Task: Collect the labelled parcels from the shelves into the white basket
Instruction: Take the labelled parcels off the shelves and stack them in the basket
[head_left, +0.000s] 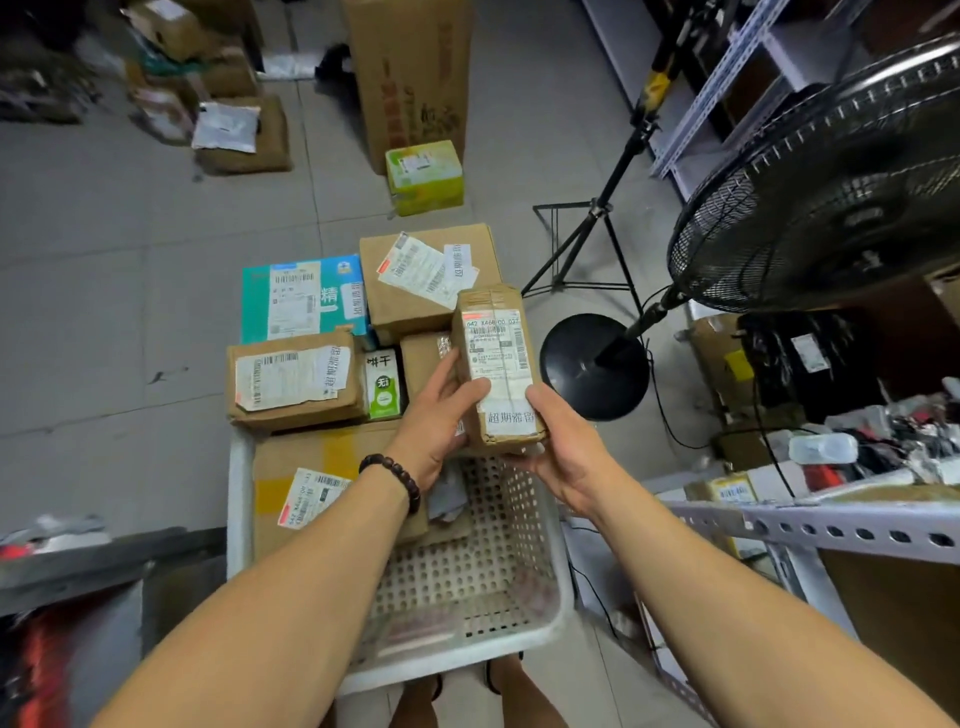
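Had left hand (439, 410) and right hand (561, 441) both gripping the lower end of the small taped brown cardboard parcel (496, 358) above the white perforated plastic basket (457, 662); I figured it light, stiff, slightly slippery.

1. A single wide-angle camera sits on the person's head, facing forward and steeply down at the floor (104, 291).
2. It is close: the left hand (436, 415) and right hand (566, 447) extend in from the bottom edge, with the parcel (498, 364) at frame centre.
3. The white basket (467, 657) fills the lower middle, directly below the lens.
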